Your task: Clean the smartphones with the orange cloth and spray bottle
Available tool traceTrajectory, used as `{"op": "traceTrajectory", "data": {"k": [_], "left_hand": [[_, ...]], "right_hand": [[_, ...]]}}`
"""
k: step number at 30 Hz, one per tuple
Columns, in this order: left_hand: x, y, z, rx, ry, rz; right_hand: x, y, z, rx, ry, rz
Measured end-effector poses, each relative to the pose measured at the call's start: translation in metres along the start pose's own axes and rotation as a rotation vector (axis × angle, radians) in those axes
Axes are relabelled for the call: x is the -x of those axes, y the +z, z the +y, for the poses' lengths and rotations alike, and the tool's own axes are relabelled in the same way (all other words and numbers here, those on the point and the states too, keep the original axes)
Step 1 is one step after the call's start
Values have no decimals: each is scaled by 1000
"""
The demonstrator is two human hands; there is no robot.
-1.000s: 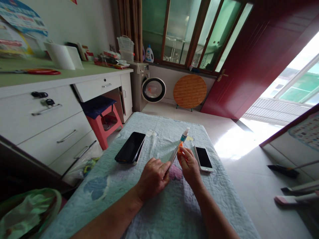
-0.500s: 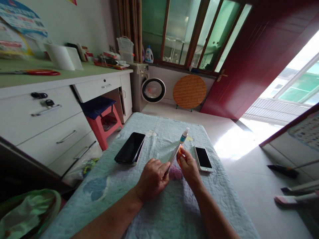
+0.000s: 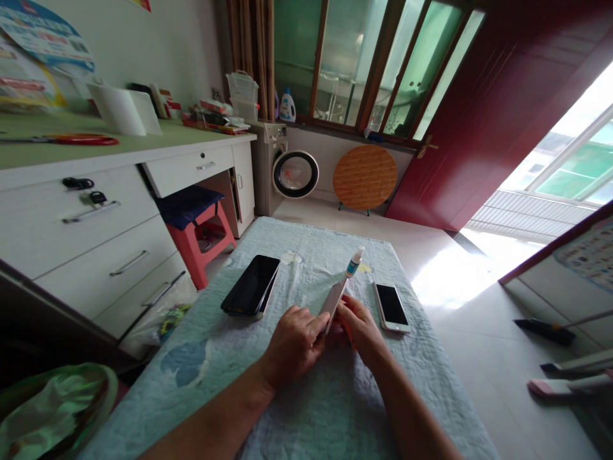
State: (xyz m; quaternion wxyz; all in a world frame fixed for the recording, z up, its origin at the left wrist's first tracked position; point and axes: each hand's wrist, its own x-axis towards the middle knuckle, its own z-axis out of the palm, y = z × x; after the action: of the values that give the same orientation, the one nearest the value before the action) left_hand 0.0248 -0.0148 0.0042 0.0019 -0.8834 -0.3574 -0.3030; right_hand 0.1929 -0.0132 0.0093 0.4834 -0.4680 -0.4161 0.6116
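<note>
My left hand (image 3: 293, 343) grips a thin silver phone (image 3: 335, 300) and holds it on edge above the quilted table cover (image 3: 306, 409). My right hand (image 3: 360, 326) is closed against the phone's lower right side, with a small orange object showing between its fingers. A small spray bottle (image 3: 355, 260) with a blue label stands just behind the phone. A white phone (image 3: 391, 306) with a dark screen lies flat to the right of my right hand. A black phone (image 3: 251, 292) lies flat on the left.
A white desk with drawers (image 3: 96, 211) runs along the left, with a red stool (image 3: 201, 236) under it. A washing machine (image 3: 280, 169) and a round wooden board (image 3: 364, 176) stand at the far wall. A green bag (image 3: 52, 409) sits at the lower left. The red door (image 3: 502, 115) is open.
My right hand has slid down along the silver phone's edge towards me. The orange object, seen near the phone's top a second ago, is now low and mostly hidden in my fingers.
</note>
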Motion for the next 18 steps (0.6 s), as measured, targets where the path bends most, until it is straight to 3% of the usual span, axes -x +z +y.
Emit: {"op": "traceTrajectory", "data": {"k": [9, 18], "left_hand": [[-1, 0, -1, -1, 7, -61], [-1, 2, 0, 33, -27, -110]], "right_hand": [[2, 1, -3, -70, 13, -61], [-4, -1, 4, -9, 14, -8]]}}
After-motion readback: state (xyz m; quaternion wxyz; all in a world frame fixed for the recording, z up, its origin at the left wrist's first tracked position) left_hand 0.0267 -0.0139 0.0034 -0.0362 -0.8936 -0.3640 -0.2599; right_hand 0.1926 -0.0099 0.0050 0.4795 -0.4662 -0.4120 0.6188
